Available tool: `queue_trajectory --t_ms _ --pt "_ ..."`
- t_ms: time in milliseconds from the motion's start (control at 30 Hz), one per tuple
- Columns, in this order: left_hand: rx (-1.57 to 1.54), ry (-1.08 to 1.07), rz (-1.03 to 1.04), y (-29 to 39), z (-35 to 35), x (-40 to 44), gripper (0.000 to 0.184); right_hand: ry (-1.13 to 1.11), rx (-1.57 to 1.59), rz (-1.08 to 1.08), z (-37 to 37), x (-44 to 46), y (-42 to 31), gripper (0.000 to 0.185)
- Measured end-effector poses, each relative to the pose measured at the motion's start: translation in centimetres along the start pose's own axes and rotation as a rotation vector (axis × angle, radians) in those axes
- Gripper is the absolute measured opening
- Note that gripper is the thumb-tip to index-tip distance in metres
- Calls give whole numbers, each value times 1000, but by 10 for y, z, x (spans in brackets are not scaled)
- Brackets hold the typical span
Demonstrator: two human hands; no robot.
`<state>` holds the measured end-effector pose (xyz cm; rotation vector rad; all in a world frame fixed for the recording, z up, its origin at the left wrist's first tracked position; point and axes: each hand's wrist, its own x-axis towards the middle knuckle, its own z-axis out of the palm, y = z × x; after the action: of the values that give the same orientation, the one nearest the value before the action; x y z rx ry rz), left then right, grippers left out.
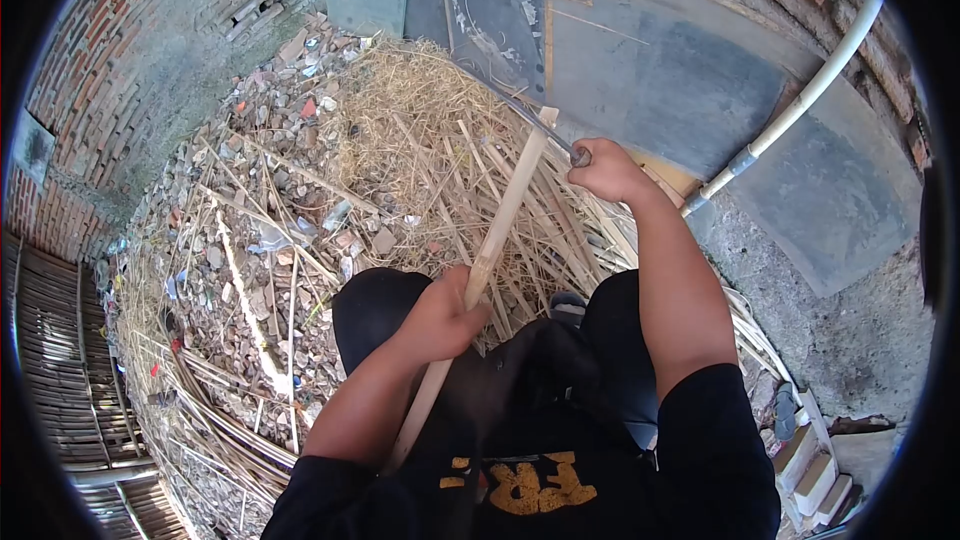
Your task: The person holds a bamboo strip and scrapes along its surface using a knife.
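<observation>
My left hand (440,315) is closed around the middle of a split bamboo strip (508,202). The strip slants from beside my lap up to a cut end near the wall panels. My right hand (607,172) grips the dark handle of a machete (525,112), its long thin blade pointing up and left. The blade crosses the strip close to its far end; whether it bites into the bamboo I cannot tell. Beneath lie many loose bamboo strips (545,225) and a heap of pale shavings (405,90).
Rubble and litter (270,240) cover the ground at left, with more bamboo pieces. Grey panels (650,70) lean along the wall ahead. A white pipe (820,80) runs down at right. A brick wall (130,60) and a slatted bamboo screen (60,340) stand at left.
</observation>
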<state>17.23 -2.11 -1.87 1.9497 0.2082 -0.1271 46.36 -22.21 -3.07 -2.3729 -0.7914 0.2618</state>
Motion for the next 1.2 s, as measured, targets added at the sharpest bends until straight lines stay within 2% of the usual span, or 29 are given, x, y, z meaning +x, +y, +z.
queue_trajectory --t_ms 100,167,233,333,433,567,667,767,933,1033,1133,1200 --pt "-109 -43 -54 -2 0 2 29 -181 -66 8 -21 -15 -46 46" --pt "-181 -57 -87 -1 -1 1 29 -264 -102 -43 -23 -21 -47 47" --pt "-132 -61 -28 -10 -2 1 29 -295 -104 -124 -23 -19 -40 46" --pt "-164 -70 44 -11 -2 -6 26 103 105 114 -17 3 11 43" --pt "-143 -62 27 -4 -6 -7 24 60 450 405 -14 6 30 43" --pt "-124 -28 -29 1 3 2 22 179 176 273 -27 -2 16 46" --pt "-232 -57 -142 12 1 1 20 189 151 248 -34 -13 -8 50" --pt "-502 -90 -207 6 -1 0 18 212 156 204 -40 -17 -22 53" --pt "-431 -51 -212 6 -3 6 17 220 229 45 -36 -27 -34 44" --pt "-466 -33 -248 6 -3 12 21 36 231 -43 -31 -33 -38 39" --pt "-539 -13 -292 11 -2 13 30 -148 37 -146 -31 -45 -63 39" --pt "-570 19 -303 11 -2 14 34 -234 -64 -207 -25 -51 -79 32"
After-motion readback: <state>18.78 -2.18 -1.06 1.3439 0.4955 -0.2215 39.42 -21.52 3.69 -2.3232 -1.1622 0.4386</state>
